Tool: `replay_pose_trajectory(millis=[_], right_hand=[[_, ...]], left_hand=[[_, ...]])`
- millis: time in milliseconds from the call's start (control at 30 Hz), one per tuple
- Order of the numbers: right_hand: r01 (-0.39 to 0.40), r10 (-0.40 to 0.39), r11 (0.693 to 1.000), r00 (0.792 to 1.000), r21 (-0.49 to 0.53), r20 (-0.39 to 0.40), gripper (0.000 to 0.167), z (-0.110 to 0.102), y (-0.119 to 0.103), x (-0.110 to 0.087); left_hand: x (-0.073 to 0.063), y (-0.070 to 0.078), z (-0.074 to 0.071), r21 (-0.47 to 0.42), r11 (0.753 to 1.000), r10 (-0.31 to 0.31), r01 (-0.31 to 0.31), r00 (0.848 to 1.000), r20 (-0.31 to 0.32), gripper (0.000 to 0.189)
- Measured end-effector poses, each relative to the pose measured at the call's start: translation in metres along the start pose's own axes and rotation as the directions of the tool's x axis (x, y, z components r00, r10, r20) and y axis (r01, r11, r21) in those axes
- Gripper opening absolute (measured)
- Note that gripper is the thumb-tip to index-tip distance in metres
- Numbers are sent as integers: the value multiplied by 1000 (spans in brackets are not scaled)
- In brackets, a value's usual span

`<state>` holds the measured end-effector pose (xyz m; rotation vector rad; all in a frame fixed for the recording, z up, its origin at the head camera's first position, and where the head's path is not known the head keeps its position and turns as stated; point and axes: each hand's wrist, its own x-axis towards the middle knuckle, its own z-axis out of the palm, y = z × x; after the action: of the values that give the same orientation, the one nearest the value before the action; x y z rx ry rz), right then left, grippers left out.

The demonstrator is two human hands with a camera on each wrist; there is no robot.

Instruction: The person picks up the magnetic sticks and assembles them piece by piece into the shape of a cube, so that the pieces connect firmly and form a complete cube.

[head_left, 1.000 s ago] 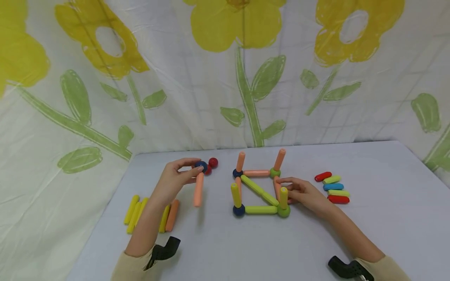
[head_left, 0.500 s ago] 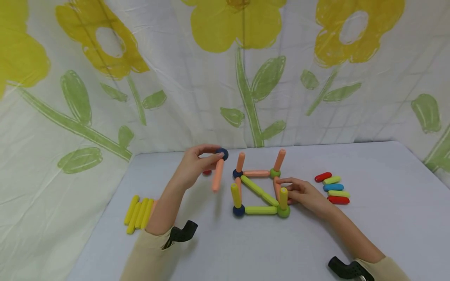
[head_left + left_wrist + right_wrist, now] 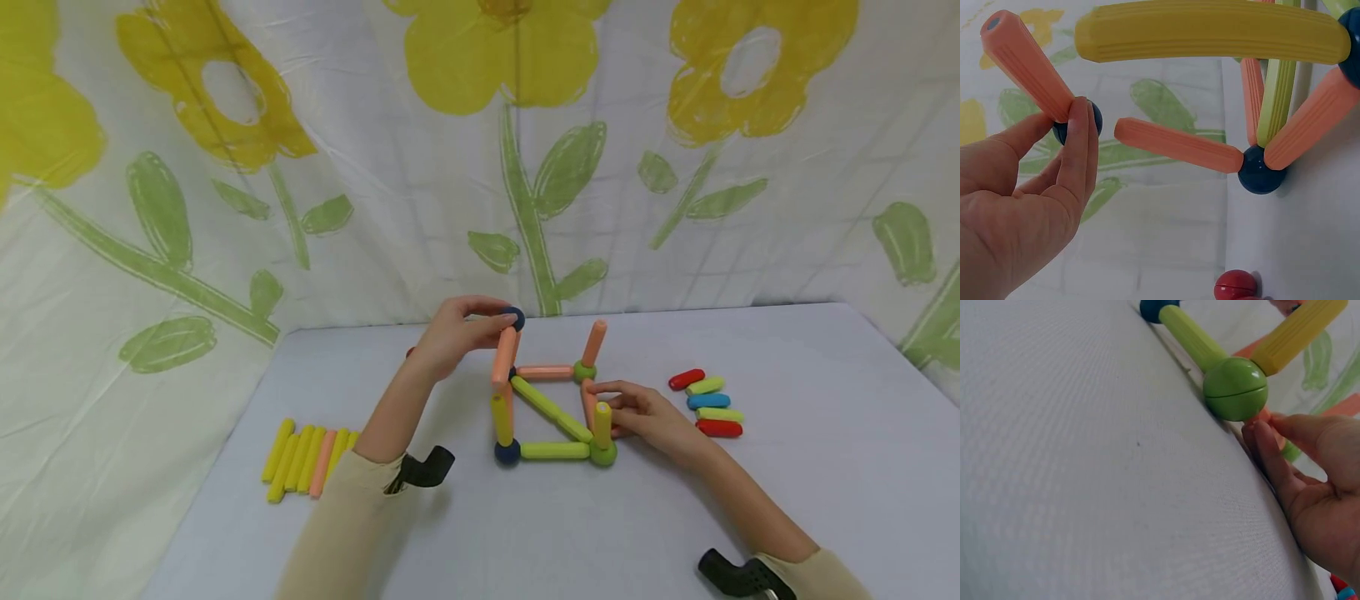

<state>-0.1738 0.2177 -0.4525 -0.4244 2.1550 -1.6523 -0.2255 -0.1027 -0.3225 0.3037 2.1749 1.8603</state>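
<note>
My left hand (image 3: pixel 461 333) pinches a dark blue ball (image 3: pixel 514 317) with an orange rod (image 3: pixel 503 358) attached, raised at the frame's back left corner. In the left wrist view, the ball is a short gap away from the tip of the upright orange rod (image 3: pixel 1179 145). The frame is a square of rods and balls with a light green diagonal rod (image 3: pixel 551 408) and upright rods at its corners. At its right side, my right hand (image 3: pixel 648 417) grips an orange side rod (image 3: pixel 588 400) close behind the front green ball (image 3: pixel 1235 389).
Yellow rods (image 3: pixel 281 450) and an orange rod (image 3: pixel 322 464) lie in a row at the left, partly behind my left sleeve. Short red, green and blue rods (image 3: pixel 708 401) lie at the right. Red balls (image 3: pixel 1235 285) rest near the back left. A flowered cloth hangs behind the table.
My left hand has carried the blue ball and its orange rod rightward from beside the red balls to over the frame's back left corner. My right hand has stayed in place.
</note>
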Motion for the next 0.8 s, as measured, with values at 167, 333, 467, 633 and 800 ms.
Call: replay_pose_trajectory(millis=[167, 333, 467, 633, 800], right_hand=[[0, 0, 1000, 1000, -1, 3, 50, 0, -1, 0], [-5, 5, 1000, 1000, -10, -9, 50, 1, -1, -1], [-9, 9, 1000, 1000, -6, -12, 49, 2, -1, 0], [-8, 8, 1000, 1000, 2, -8, 50, 2, -2, 0], [-15, 15, 1000, 1000, 16, 6, 51, 0, -5, -1]], left_hand=[[7, -2, 3, -15, 1000, -28, 27, 1000, -9, 36], [8, -5, 2, -26, 999, -39, 38, 999, -28, 37], [5, -10, -1, -26, 999, -24, 23, 999, -49, 38], [2, -15, -4, -70, 997, -30, 24, 996, -86, 39], [1, -17, -4, -99, 995, -40, 30, 994, -105, 39]])
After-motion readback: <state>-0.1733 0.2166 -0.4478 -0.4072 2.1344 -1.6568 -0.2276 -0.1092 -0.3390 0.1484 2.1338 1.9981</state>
